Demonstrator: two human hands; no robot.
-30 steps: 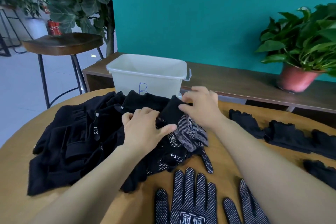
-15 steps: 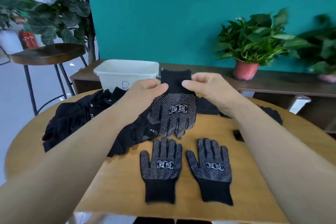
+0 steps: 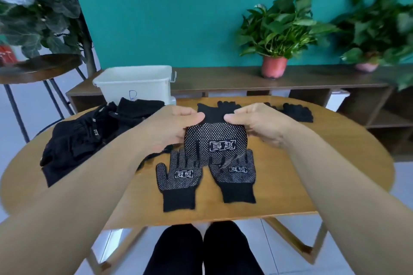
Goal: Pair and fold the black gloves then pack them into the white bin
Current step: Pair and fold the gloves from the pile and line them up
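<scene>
Both hands hold a black white-dotted glove (image 3: 215,140) up by its cuff, fingers hanging down. My left hand (image 3: 172,125) pinches the cuff's left side and my right hand (image 3: 252,121) pinches its right side. Below it, two matching dotted gloves lie flat on the wooden table (image 3: 290,185), palms up, cuffs toward me: one on the left (image 3: 178,181), one on the right (image 3: 234,176). The hanging fingers overlap their fingertips. The white bin (image 3: 134,83) stands behind the table's far left edge.
A heap of black gloves (image 3: 89,138) covers the table's left side. More plain black gloves (image 3: 295,110) lie at the far right edge. A low wooden shelf with two potted plants (image 3: 274,35) runs along the teal wall. A stool (image 3: 38,67) stands at left.
The dotted glove was pulled out of the heap and lifted; now it is lower and nearer, hanging over the two flat gloves. My head has pulled back, showing more of the table.
</scene>
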